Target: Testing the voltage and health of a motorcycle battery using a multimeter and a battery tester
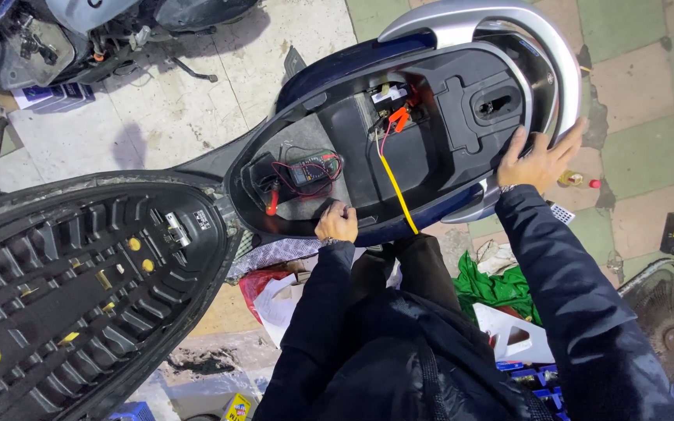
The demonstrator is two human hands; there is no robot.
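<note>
Scooter body [329, 74] dark blue; grab rail [509, 19] silver; bay [423, 152] black. Strap [398, 191] yellow. Meter [311, 170] dark, red leads. Seat underside [79, 288] black, ribbed, yellow dots. Sleeves black. Cloth [497, 287] green. Floor tiles green, beige check.

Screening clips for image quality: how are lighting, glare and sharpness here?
Head view: even, bright lighting; mild glare on the silver grab rail; storage compartment dim but readable; both the left hand and right hand sharp; wide-angle bending at the edges.
</note>
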